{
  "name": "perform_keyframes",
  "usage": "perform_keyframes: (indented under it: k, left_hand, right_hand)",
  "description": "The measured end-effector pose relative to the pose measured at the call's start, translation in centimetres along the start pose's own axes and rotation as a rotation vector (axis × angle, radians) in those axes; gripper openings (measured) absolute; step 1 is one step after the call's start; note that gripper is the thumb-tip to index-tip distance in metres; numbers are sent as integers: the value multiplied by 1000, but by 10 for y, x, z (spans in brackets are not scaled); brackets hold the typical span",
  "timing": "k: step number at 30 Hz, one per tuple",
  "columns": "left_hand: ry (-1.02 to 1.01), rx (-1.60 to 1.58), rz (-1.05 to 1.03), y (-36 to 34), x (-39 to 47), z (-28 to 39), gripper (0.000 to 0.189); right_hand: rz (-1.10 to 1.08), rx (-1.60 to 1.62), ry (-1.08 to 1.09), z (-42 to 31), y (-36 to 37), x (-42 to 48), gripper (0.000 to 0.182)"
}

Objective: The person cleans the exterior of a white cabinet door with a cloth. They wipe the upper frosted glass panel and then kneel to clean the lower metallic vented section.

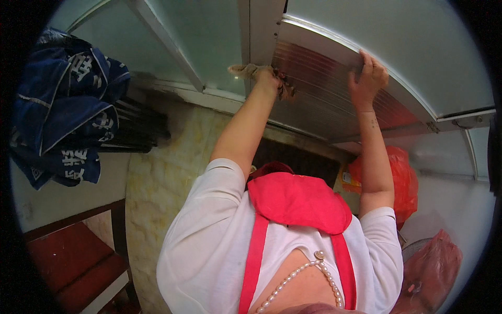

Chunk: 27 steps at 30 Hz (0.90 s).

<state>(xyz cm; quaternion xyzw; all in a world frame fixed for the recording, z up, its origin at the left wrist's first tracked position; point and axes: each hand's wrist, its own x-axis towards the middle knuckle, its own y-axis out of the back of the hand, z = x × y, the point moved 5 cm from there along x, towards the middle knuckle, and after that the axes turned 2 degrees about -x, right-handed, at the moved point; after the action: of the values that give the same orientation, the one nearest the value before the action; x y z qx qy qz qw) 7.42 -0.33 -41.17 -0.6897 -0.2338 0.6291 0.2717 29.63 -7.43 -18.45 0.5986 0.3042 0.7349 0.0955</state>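
My left hand (pixel 268 78) is closed on a crumpled cloth (pixel 245 71), whose light end sticks out to the left and whose brown, ragged end hangs at the right. It is against the metal frame post (pixel 262 35) of a glazed door or partition. My right hand (pixel 368 80) rests with spread fingers on the door's metal crossbar (pixel 333 45), over the upper edge of a ribbed translucent panel (pixel 313 82). Whether the fingers of my right hand curl around the bar is hard to tell. Both arms reach forward, over a red apron.
Dark blue folded fabric with white characters (pixel 70 106) hangs at the left, beside dark poles (pixel 133 125). A red-brown wooden piece of furniture (pixel 78 255) stands at lower left. Red plastic bags (pixel 402 180) are at the right. Marbled tiles (pixel 164 176) cover the floor.
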Motion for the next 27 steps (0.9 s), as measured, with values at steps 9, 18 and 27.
perform_keyframes:
  k: [9,18,27]
  left_hand:
    - [-324,387,-414,-73,-81,-43,32]
    - [-141,411,-137,-44,-28,-55,38]
    - [-447,572,-175,-67,-83,-73,41]
  right_hand:
    - [17,-6,-9,-4,3,0,63]
    - [-20,22,-2,-4,7,2,64]
    - [-80,117,7,-2,13,3,63]
